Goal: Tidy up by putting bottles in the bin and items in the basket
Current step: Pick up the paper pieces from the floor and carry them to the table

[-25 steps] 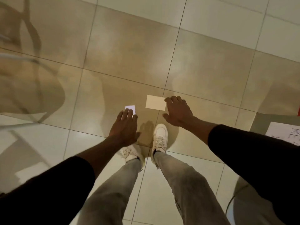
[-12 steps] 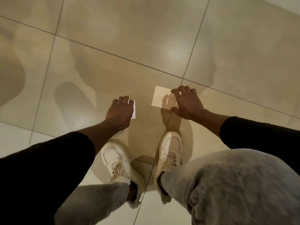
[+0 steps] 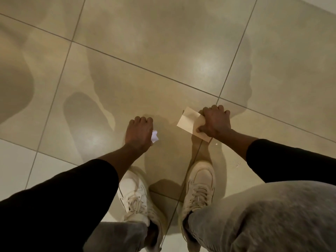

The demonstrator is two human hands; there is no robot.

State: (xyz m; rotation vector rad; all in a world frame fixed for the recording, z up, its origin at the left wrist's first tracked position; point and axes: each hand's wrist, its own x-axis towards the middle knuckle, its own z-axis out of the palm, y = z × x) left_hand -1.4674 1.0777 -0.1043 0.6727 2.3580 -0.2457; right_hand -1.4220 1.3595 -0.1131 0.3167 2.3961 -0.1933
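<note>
Glossy beige ceramic floor tiles point(image 3: 163, 42) with thin grey grout lines fill the frame, mirroring soft lamp glare and the shadow of a crouching person. Two items lie low in the middle, just ahead of a pair of cream laced sneakers point(image 3: 200, 182).

At centre-right is a flat tan rectangular paper card point(image 3: 188, 122), stiff-looking and matte. Its long axis runs diagonally from centre-left down to lower right. The right grip point(image 3: 216, 122) comes in over its far long edge, fingers curled across that edge and the thumb point(image 3: 198, 130) pressed on the face, pinching it. The free left end points toward the other arm.

Left of centre, the left grip point(image 3: 140, 131) is curled down over a small crumpled white paper scrap point(image 3: 155, 136). Only a creased corner shows at its thumb side, so it appears to be held, though the fingertips are hidden.

Each item sits under its nearer hand, so lifting probably needs no crossing. The thin card may bend or slip when raised. Neither basket nor bin is in view.
</note>
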